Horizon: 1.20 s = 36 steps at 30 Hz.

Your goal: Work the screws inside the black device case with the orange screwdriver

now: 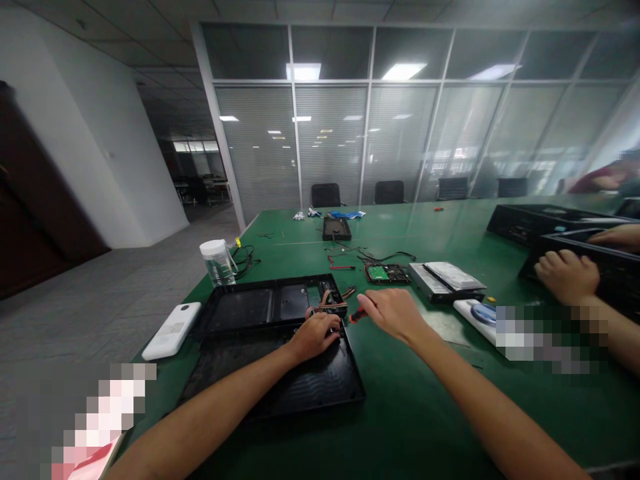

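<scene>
A black plastic case [295,383] lies unfolded in two halves on the green table. My left hand [316,337] rests over the joint between the halves at their right end, fingers curled and pinched; what they hold there is too small to make out. My right hand [395,312] is closed round a screwdriver [358,315] with a red and black handle. The tool points left, towards my left fingertips, and its tip is hard to see. Striped wires [327,301] come out of the case's upper half, just beyond my left hand.
A hard drive [387,273] with a green board and a silver-black drive unit [445,281] lie beyond my right hand. A bottle [217,262] and a white power bank [173,331] stand left. Another person's hand [570,277] touches a black computer case [615,267] at right.
</scene>
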{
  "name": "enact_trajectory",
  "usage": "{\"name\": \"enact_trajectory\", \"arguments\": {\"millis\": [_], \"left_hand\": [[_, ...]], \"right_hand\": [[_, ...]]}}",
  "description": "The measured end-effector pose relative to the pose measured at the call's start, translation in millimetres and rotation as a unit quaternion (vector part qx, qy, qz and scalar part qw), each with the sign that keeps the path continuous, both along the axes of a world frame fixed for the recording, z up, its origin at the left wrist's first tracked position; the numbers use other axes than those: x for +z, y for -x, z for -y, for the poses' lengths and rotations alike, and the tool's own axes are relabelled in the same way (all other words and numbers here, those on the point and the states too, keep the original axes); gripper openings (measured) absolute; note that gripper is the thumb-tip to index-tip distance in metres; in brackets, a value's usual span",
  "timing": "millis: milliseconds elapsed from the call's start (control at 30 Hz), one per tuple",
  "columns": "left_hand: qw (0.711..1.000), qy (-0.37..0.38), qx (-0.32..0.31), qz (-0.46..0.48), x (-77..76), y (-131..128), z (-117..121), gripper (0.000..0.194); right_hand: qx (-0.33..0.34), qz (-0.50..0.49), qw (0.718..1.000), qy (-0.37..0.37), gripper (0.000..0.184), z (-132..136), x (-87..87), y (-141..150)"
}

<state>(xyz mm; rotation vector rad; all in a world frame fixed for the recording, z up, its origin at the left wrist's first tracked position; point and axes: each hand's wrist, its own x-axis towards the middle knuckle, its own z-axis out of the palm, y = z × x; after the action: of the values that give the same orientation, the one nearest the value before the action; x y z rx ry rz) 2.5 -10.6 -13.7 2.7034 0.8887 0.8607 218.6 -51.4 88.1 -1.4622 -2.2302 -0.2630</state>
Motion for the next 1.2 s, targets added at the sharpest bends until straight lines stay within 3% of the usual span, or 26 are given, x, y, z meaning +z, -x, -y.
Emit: {"name": "enact_trajectory", "arguments": {"millis": [100, 200, 267, 367, 533, 667, 800, 900, 1033, 1200], "left_hand": [[1.0, -0.007, 0.003, 0.001, -1.4, 0, 0, 0.025], [1.0, -0.013, 0.006, 0.004, -1.7, 0, 0, 0.024], [1.0, -0.012, 0.003, 0.007, -0.8, -1, 0, 0.023], [1.0, -0.009, 0.001, 0.011, 1.1, -1, 1, 0.024], [1.0, 0.004, 0.003, -0.004, 1.5, -1, 0, 0.015], [1.0, 0.01, 0.002, 0.003, -0.5, -1, 0, 0.02], [1.0, 0.009, 0.002, 0.008, -1.3, -1, 0, 0.023], [1.0, 0.0, 0.003, 0.01, -0.7, -1, 0, 0.022], [1.0, 0.0, 0.004, 0.008, -0.4, 0, 0, 0.022], [1.0, -0.003, 0.01, 0.003, -2.0, -1, -1, 0.022]], "right_hand": [[0.024, 0.042, 0.998, 0.027, 0.027, 2, 22.1, 19], [0.066, 0.064, 0.994, 0.051, 0.028, -6, 34.1, 34], [0.019, 0.08, 0.995, 0.056, 0.041, -12, 38.1, 40], [-0.08, 0.084, 0.991, 0.065, 0.055, -17, 41.8, 44], [-0.025, 0.098, 0.987, 0.125, 0.043, -9, 47.7, 47], [-0.077, 0.104, 0.985, 0.115, 0.052, -3, 49.7, 52], [-0.045, 0.112, 0.986, 0.114, 0.043, -2, 48.1, 54], [-0.069, 0.123, 0.985, 0.103, 0.047, -2, 47.5, 52], [-0.045, 0.107, 0.985, 0.126, 0.034, 1, 49.1, 51], [-0.075, 0.116, 0.983, 0.12, 0.037, 5, 50.6, 55]]}}
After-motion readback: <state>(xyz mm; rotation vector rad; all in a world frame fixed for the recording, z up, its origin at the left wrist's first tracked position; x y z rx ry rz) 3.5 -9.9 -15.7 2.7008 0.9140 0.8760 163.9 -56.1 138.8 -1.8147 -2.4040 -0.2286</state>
